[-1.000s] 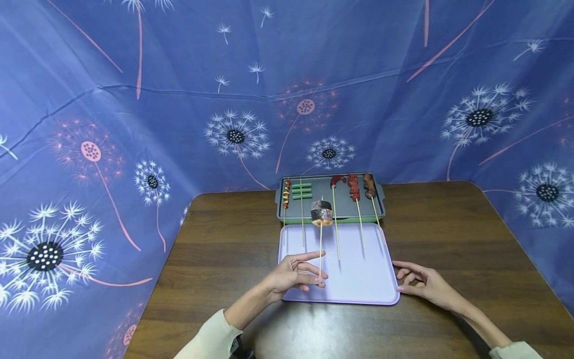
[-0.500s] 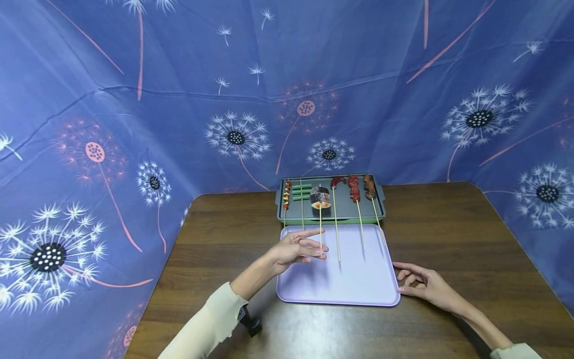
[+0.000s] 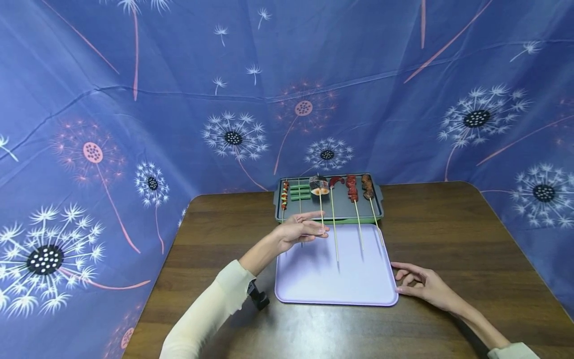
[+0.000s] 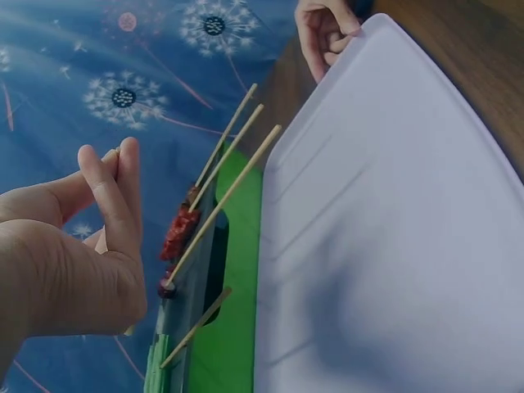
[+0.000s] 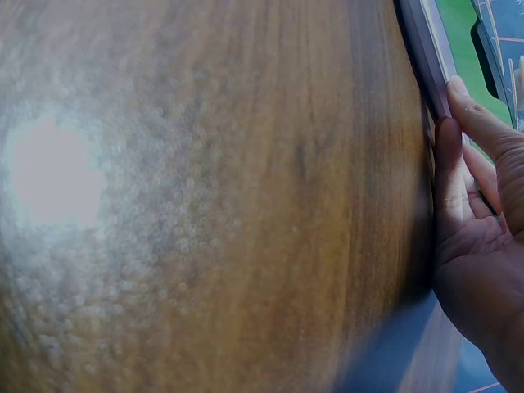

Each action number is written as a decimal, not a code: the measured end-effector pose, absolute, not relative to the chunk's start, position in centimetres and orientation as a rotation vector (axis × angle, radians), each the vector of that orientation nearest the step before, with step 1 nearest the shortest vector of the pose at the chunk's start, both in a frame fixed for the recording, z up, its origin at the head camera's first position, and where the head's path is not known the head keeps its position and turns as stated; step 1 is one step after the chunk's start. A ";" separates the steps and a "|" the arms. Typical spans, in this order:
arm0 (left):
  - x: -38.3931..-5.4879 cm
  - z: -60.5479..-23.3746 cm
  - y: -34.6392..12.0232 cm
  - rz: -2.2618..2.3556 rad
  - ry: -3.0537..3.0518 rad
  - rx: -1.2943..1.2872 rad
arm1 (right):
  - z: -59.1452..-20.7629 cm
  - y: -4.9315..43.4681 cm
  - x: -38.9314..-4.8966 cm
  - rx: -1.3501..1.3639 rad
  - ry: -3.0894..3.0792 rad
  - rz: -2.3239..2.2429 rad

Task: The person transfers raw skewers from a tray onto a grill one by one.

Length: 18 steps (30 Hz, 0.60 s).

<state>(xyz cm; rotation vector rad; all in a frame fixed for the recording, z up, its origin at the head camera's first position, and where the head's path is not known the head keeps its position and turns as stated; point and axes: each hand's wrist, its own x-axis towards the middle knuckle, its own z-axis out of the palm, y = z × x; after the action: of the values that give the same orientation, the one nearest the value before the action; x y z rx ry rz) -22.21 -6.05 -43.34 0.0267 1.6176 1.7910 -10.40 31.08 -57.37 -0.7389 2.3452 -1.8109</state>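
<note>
My left hand (image 3: 302, 232) pinches the wooden stick of a skewer (image 3: 319, 185), whose thick dark-skinned chunk is pale orange at the cut end. That chunk overlaps the grey grill tray (image 3: 332, 212) in the head view. In the left wrist view the left hand (image 4: 90, 221) has its fingertips together, the stick mostly hidden. At the right edge of a pale purple tray (image 3: 336, 289), my right hand (image 3: 426, 286) touches the rim with thumb and index finger spaced apart; the other fingers bend loosely.
Across the grill tray lie a red chilli-like skewer (image 3: 336, 182), a red meat skewer (image 3: 352, 187), a brown meat skewer (image 3: 367, 187), a green vegetable skewer (image 3: 300, 192) and a small mixed skewer (image 3: 284, 194). Several sticks overhang the purple tray. Behind the wooden table (image 3: 215, 239) hangs blue patterned cloth (image 3: 242, 60).
My left hand has moved forward with its skewer, from over the purple tray to the near edge of the grill tray. The right hand stays at the rim.
</note>
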 end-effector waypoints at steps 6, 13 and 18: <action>-22.8 -43.9 -5.6 1.782 1.601 -0.003 | -57.3 31.0 -10.4 -0.735 2.349 -1.802; -23.3 -44.4 -5.5 1.769 1.596 -0.022 | -57.2 31.0 -10.3 -0.715 2.358 -1.790; -23.3 -44.4 -5.6 1.727 1.650 -0.003 | -57.3 31.0 -10.3 -0.714 2.362 -1.789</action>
<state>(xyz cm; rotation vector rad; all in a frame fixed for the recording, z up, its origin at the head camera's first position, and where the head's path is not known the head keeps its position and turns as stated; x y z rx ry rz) -23.29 -5.56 -44.37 -0.0028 1.6503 1.7270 -10.34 31.04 -57.26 -0.7143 2.3619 -1.7891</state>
